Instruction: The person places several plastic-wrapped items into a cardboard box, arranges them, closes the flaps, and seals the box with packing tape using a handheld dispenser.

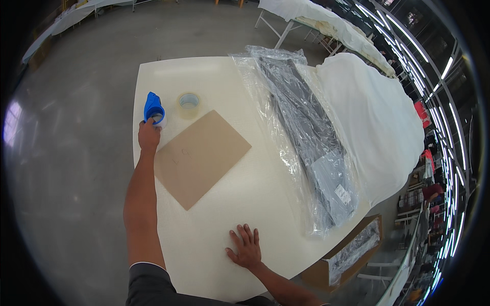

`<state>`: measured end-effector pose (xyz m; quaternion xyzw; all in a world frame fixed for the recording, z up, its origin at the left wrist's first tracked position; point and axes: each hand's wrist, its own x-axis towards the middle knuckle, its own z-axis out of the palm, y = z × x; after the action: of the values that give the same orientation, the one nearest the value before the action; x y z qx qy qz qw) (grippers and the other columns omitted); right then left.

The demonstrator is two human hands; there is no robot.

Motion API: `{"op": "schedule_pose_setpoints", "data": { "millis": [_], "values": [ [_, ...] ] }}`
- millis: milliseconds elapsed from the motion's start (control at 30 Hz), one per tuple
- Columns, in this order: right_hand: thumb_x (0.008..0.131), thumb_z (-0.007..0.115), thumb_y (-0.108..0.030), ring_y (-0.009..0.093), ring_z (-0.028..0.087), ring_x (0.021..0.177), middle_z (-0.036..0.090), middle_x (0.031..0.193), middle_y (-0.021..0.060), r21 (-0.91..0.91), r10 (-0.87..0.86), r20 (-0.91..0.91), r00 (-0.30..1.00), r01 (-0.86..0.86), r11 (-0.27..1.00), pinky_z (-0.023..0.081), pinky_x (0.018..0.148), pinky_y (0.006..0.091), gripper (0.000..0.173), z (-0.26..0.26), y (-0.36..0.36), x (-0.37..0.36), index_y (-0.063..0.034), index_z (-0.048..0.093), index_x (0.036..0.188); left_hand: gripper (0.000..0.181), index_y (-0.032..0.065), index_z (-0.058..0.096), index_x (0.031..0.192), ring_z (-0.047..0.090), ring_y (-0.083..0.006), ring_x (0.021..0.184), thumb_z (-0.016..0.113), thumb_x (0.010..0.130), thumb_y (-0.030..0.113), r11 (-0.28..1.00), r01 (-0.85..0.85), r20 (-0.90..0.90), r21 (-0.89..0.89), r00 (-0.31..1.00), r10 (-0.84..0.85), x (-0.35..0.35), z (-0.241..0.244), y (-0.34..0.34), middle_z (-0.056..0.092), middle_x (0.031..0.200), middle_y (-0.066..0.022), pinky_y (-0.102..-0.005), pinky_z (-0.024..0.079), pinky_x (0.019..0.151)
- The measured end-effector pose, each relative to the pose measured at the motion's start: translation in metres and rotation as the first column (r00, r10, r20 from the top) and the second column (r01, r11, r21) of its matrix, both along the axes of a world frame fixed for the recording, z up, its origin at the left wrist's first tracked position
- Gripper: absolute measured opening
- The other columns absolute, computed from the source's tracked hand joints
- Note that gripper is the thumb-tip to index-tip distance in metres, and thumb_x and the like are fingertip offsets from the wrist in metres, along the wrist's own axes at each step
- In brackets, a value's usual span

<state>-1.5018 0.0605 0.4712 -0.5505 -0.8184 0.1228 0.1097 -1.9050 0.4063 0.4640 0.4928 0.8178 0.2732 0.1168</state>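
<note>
My left hand [149, 134] reaches to the table's far left and grips the near end of a blue handheld tape dispenser [153, 104]; a tape roll partly shows at that end. Just right of it stands a roll of clear packing tape [188, 105]. A flat brown cardboard sheet [203, 160] with faint handwriting lies at an angle beside my left wrist. Near the table's front, my right hand [246, 246] rests palm down on the white tabletop [206, 244], fingers spread, holding nothing.
Dark folded fabric in a clear plastic bag [306, 130] lies along the right side, bearing a label. Beyond it is a white cloth heap [371, 126]. An open cardboard box [352, 254] with plastic-wrapped contents stands below the right edge. Another cloth-covered table [325, 19] stands behind.
</note>
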Motion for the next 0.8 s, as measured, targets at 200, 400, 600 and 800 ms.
{"op": "schedule_pose_setpoints", "data": {
  "millis": [200,400,600,800],
  "values": [
    [0.086,0.069,-0.036,0.033,0.033,0.145,0.04,0.153,0.0109,-0.005,-0.029,-0.063,0.998,0.028,1.0,0.02,0.119,0.0609,0.058,0.001,0.001,0.0,-0.0174,0.056,0.14,0.03,-0.001,0.066,0.103,0.07,-0.0243,0.078,0.082,0.082,0.015,0.857,-0.013,0.187,0.516,0.977,-0.098,0.027,0.046,-0.058,0.072,0.09,-0.0171,-0.0306,0.053,0.075],
    [0.088,0.068,-0.033,0.029,0.032,0.147,0.041,0.154,0.0082,0.013,-0.046,-0.127,0.991,0.048,0.999,0.019,0.121,0.0558,0.054,0.003,0.0,-0.007,-0.0189,0.058,0.139,0.029,-0.003,0.064,0.111,0.062,-0.0092,0.091,0.078,0.087,0.003,0.757,-0.134,0.618,0.64,0.676,-0.402,0.129,0.13,-0.183,0.069,0.1,-0.0035,-0.0241,0.05,0.082],
    [0.101,0.053,-0.044,0.026,0.047,0.137,0.054,0.143,0.0108,-0.484,-0.376,-0.663,0.647,0.013,0.875,0.031,0.116,0.0497,0.048,-0.008,0.018,0.041,-0.0122,0.059,0.136,0.028,-0.0037,0.062,0.113,0.062,-0.0113,0.096,0.072,0.087,-0.006,0.844,0.033,0.735,0.536,0.473,-0.486,0.272,0.167,-0.339,0.067,0.104,-0.0055,-0.025,0.05,0.085],
    [0.105,0.047,-0.041,0.02,0.061,0.118,0.059,0.134,0.0086,-0.527,-0.609,-0.793,-0.014,-0.484,0.698,0.053,0.096,0.0402,0.052,0.116,-0.112,0.12,-0.0103,0.045,0.147,0.029,-0.0085,0.057,0.12,0.064,-0.0182,0.098,0.064,0.093,0.0,0.863,0.316,0.763,0.395,0.411,-0.499,0.368,0.154,-0.496,0.067,0.109,-0.0131,-0.0312,0.052,0.086]
  ]
}}
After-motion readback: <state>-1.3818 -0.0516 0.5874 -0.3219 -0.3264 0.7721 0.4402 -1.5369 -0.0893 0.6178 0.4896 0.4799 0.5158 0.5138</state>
